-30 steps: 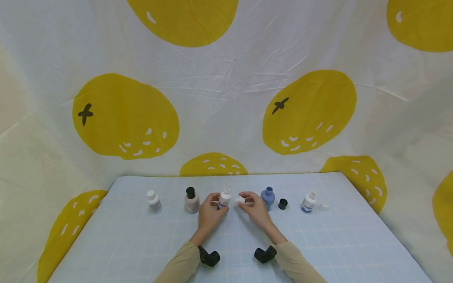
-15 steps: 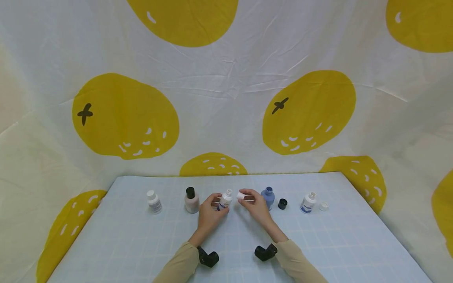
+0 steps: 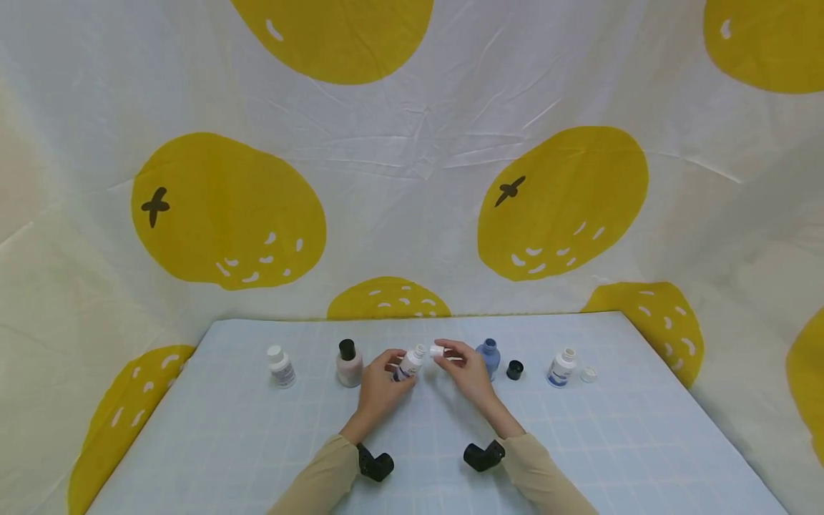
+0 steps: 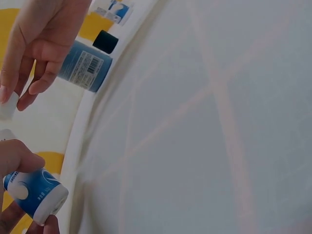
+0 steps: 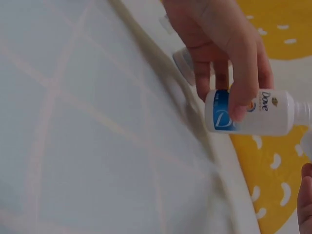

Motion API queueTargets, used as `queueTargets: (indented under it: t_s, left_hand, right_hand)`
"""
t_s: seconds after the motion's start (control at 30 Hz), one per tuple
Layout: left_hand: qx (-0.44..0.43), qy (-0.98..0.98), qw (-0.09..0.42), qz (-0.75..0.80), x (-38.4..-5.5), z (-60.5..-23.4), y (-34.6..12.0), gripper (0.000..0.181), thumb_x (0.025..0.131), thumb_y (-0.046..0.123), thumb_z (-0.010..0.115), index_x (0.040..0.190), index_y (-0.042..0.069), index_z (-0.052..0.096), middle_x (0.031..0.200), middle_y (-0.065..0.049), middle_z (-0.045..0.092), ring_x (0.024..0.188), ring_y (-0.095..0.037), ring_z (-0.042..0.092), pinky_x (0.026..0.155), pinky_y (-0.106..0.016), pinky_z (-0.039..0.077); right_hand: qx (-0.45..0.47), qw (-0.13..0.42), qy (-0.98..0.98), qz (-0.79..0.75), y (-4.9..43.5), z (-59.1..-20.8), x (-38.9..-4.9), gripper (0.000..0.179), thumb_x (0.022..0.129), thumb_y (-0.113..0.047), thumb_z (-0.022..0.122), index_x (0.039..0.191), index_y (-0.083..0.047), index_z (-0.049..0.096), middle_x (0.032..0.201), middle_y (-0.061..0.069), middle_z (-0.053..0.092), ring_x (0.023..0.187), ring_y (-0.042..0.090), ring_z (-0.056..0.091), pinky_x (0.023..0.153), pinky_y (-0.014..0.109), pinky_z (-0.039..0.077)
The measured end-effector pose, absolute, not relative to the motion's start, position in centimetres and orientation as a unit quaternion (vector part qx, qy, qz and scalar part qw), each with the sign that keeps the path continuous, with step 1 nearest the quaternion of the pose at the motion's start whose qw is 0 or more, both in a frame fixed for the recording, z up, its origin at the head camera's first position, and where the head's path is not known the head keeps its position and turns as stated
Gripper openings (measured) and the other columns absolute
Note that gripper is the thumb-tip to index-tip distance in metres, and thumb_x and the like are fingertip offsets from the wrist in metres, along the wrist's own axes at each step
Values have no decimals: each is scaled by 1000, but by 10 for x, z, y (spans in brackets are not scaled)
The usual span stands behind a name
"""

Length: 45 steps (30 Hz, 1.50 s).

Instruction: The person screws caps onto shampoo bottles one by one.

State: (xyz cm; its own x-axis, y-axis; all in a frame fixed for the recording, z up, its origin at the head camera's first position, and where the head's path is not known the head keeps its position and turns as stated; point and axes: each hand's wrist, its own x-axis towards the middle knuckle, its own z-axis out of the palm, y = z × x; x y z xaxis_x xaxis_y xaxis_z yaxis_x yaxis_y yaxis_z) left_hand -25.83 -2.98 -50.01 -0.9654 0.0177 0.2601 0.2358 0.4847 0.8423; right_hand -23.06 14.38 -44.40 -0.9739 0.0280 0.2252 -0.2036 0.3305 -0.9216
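My left hand (image 3: 380,383) grips a small white Dove bottle (image 3: 408,364) with a blue band near its base. The bottle's bare threaded neck leans right, toward my other hand. Between thumb and fingers, my right hand (image 3: 470,373) pinches a white cap (image 3: 437,351), held just right of the bottle's mouth with a small gap between them. In the right wrist view the bottle (image 5: 273,113) shows its label, with the left thumb across it. The left wrist view shows the cap (image 4: 9,107) in the right fingertips above the bottle's neck.
Right of my hands stand an uncapped blue bottle (image 3: 488,357), its black cap (image 3: 514,370), an uncapped white bottle (image 3: 561,368) and its white cap (image 3: 589,375). To the left are a black-capped pinkish bottle (image 3: 350,368) and a white-capped bottle (image 3: 280,368). A patterned curtain (image 3: 399,214) rises behind the table.
The bottle in my left hand has tilted further to the right. My right hand has lifted the cap slightly and turned it, level with the bottle's mouth. The standing bottles have not moved.
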Motion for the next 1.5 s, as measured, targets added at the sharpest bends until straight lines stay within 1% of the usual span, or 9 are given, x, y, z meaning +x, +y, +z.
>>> queueTargets:
  t_s: [0.2,0.33,0.47,0.67,0.9,1.07,1.23,1.3,1.5]
  left_hand:
    - [-92,-856,121,-494,-260,-500,-31,42,71,11,83,109,11,66,101,-8,70,88,-20,63,81,-39,53]
    - [-103,-858,132,-485,-261,-501,-31,40,70,10,83,106,11,67,97,-7,71,84,-18,63,78,-37,53]
    - [-110,-862,135,-477,-261,-501,-31,39,70,11,83,106,11,67,97,-7,71,83,-18,64,78,-37,53]
    - [-118,-866,135,-468,-260,-501,-31,39,71,12,83,106,10,67,97,-7,71,84,-18,64,79,-37,54]
    - [-119,-867,132,-466,-260,-502,-30,39,71,12,83,107,10,67,99,-8,71,86,-19,64,81,-39,54]
    - [-117,-868,133,-463,-259,-501,-30,39,71,12,83,107,11,67,99,-7,71,85,-18,63,81,-39,54]
    - [-115,-869,134,-463,-259,-503,-28,39,70,11,83,106,12,68,98,-6,71,84,-17,63,81,-38,53]
    - [-117,-869,134,-461,-259,-504,-28,40,70,11,83,106,12,68,98,-5,71,84,-17,63,80,-38,53]
    - [-122,-870,132,-460,-259,-505,-28,39,70,12,83,107,12,68,99,-5,71,85,-16,62,81,-37,53]
  right_hand:
    - [69,97,-802,585,144,-443,-232,31,87,-4,67,118,1,64,121,17,65,106,31,62,85,24,53]
    - [83,88,-794,596,144,-443,-233,32,88,-3,65,120,3,63,122,19,64,107,33,61,83,19,51]
    - [91,80,-792,599,144,-444,-234,34,89,-5,64,122,4,60,122,19,63,107,34,60,80,13,48]
    - [94,78,-791,599,144,-445,-235,34,89,-6,66,121,5,61,122,23,63,105,33,59,79,13,49]
    - [102,90,-786,604,142,-444,-235,33,89,-4,65,120,5,61,119,21,65,103,32,59,79,16,50]
    - [107,92,-785,604,142,-444,-235,32,89,-4,64,120,6,60,120,23,64,104,34,60,80,16,50]
    - [111,88,-781,609,142,-446,-236,32,90,-4,63,120,6,61,121,22,64,107,33,60,81,16,50]
    - [113,88,-775,615,143,-452,-240,31,90,-5,63,120,5,61,122,22,63,108,32,59,82,16,50]
    - [109,91,-778,613,145,-474,-252,30,91,-14,64,120,-5,64,124,14,64,109,21,59,84,16,50]
